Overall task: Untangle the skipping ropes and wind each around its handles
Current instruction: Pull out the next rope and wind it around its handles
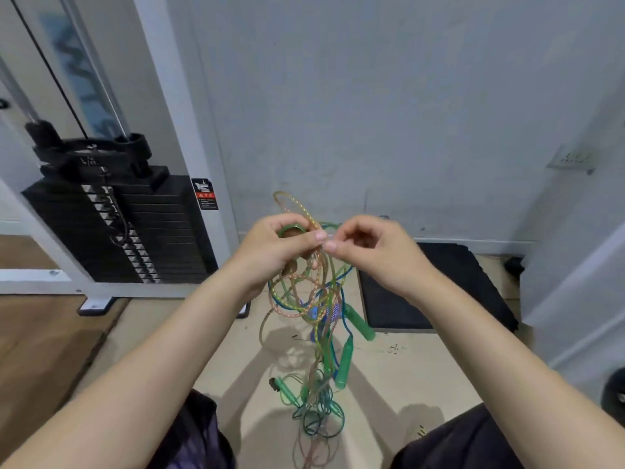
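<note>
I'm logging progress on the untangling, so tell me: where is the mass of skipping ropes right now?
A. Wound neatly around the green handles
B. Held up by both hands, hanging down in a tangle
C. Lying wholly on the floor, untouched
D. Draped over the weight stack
B: the left hand and right hand pinch strands at the top, and the tangled ropes dangle below with the green handles loose among them.

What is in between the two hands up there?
In the head view, the left hand and right hand nearly meet at the fingertips. Between them runs only a thin strand of the tangled skipping ropes, whose bundle hangs below.
</note>
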A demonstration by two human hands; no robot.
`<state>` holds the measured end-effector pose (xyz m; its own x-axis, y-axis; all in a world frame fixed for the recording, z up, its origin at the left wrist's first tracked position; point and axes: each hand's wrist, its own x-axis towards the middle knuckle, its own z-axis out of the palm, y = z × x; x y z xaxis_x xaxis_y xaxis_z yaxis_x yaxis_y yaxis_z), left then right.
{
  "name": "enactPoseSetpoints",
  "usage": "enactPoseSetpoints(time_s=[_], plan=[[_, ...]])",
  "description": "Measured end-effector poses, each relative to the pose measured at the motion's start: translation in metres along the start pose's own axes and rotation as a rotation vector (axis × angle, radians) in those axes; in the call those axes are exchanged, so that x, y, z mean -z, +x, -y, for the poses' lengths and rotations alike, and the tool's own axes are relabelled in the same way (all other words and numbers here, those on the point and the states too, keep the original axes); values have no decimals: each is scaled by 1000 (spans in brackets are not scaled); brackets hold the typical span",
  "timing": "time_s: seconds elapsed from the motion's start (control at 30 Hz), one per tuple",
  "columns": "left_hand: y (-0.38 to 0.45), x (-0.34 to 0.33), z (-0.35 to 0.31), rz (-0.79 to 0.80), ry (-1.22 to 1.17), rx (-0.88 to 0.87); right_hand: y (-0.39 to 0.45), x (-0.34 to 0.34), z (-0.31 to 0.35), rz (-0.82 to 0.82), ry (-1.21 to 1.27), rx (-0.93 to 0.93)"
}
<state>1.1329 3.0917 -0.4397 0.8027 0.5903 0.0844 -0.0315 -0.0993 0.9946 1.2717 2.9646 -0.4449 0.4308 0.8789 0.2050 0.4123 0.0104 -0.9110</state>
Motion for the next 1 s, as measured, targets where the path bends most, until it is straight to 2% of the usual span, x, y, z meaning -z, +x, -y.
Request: enactPoseSetpoints(time_s=[0.1,0.2,0.33,0.47,0.6,0.77,0.9,1.0], plan=[[0,-7,17,-39,-31,33,-2,-14,-22,52,5,-70],[-1,-6,33,-1,-22,115,-3,-21,-40,46,60,-120],[1,11,41,48,83,164,-2,-12,-48,25,70,-182],[4,27,48,84,250,139,-1,-2,-57,-37,58,-190],[6,30,55,123,315,147,-1,0,-60,-32,153,-213],[6,19,67,-23,543,76,-5,-4,-57,63,293,-213],[2,5,71,224,322,163,-7,-9,-50,112,413,-189],[3,2,73,269,214,183,-6,-6,-48,96,378,-155]])
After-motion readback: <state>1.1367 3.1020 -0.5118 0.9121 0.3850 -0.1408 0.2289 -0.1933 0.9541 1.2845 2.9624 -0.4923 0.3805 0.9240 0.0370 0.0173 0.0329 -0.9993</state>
